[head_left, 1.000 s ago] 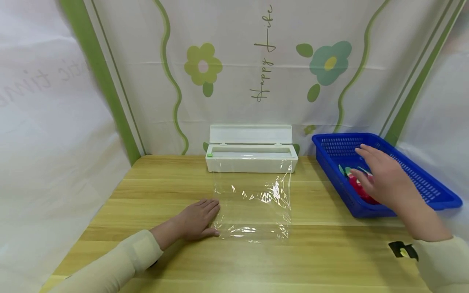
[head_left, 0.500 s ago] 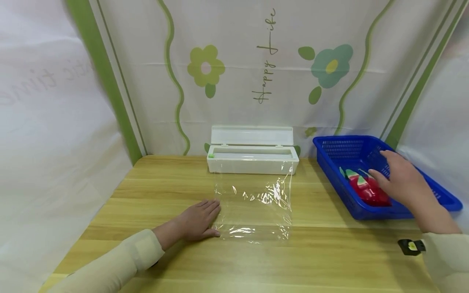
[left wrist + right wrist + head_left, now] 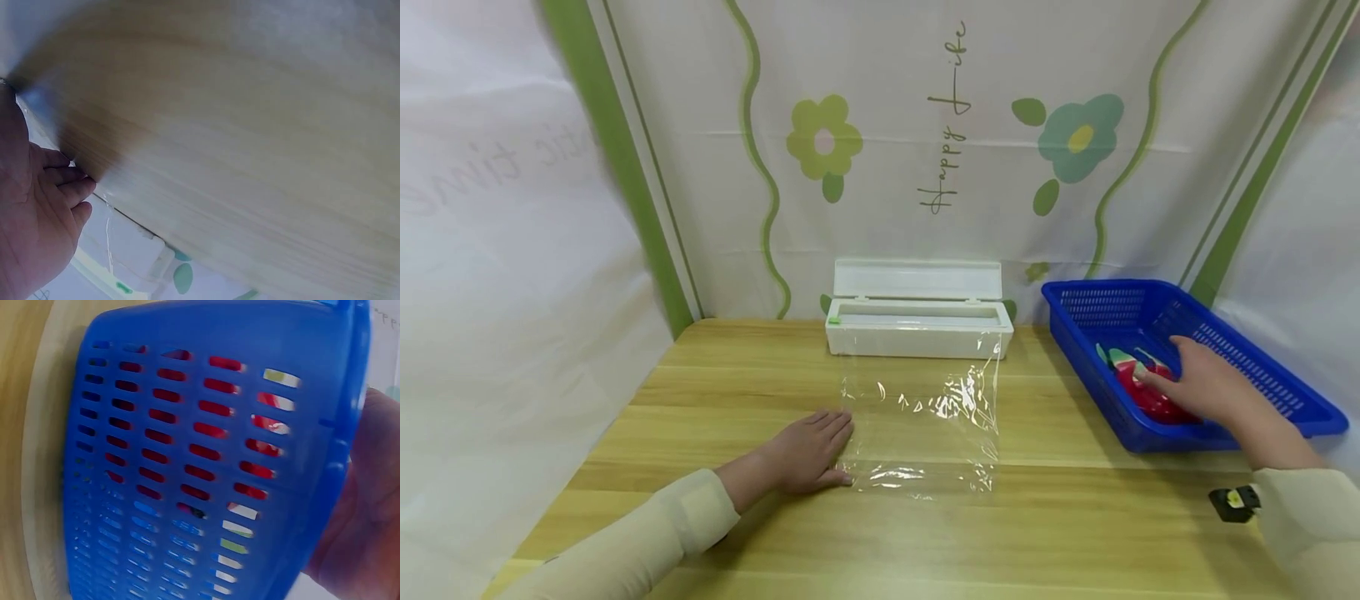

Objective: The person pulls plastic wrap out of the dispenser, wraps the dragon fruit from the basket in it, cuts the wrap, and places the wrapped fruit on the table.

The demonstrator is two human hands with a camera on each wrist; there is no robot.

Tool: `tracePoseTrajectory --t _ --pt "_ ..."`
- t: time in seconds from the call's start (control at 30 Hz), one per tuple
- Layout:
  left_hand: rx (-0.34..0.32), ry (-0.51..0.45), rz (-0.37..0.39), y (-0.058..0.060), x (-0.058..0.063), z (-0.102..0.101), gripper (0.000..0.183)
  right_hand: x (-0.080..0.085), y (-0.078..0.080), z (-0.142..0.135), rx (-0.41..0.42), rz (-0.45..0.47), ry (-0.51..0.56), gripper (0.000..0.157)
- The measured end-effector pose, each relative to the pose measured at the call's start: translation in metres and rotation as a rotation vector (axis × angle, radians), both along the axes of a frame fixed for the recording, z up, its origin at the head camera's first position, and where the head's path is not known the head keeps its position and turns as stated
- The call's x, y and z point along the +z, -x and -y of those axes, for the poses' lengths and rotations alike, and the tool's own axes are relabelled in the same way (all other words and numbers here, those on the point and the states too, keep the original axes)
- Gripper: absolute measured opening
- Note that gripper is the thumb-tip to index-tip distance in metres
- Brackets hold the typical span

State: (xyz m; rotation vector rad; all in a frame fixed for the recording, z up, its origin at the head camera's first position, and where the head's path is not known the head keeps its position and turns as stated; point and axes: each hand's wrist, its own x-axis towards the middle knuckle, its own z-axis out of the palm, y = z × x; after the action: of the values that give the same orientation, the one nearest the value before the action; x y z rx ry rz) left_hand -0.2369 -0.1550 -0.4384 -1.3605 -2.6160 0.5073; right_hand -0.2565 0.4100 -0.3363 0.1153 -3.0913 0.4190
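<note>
My left hand [image 3: 808, 450] lies flat on the wooden table, fingers stretched, its fingertips and thumb at the left edge of a clear sheet of plastic wrap [image 3: 917, 433]. That sheet runs toward me from a white wrap dispenser [image 3: 917, 340] whose lid stands up. At the right, my right hand [image 3: 1213, 383] reaches into a blue plastic basket [image 3: 1093, 392]. Its thumb overlaps a shiny red object [image 3: 1157, 404] with pale green and white tips; the other fingers are largely hidden, so I cannot tell whether they grip it. Red shows through the basket's slots [image 3: 165, 415].
A flowered white curtain [image 3: 895, 225] hangs right behind the dispenser, with more cloth at both sides. The basket's raised rim surrounds the right hand. A small black device [image 3: 1234, 504] is by the right sleeve.
My right hand first drew back to the right, then came lower and left, its thumb now over the red object. The left hand has stayed in place on the wrap's edge.
</note>
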Motion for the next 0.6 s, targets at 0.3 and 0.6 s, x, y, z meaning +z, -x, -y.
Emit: tracePoseTrajectory --t 0.3,0.6 --pt "-0.007 0.004 -0.014 -0.001 0.001 -0.001 0.080 -0.011 0.006 0.000 0.009 0.020 -0.029 0.108" --pt "-0.001 0.012 -0.016 -0.004 0.005 -0.002 0.080 -0.018 0.013 0.001 0.001 0.035 -0.037 0.110"
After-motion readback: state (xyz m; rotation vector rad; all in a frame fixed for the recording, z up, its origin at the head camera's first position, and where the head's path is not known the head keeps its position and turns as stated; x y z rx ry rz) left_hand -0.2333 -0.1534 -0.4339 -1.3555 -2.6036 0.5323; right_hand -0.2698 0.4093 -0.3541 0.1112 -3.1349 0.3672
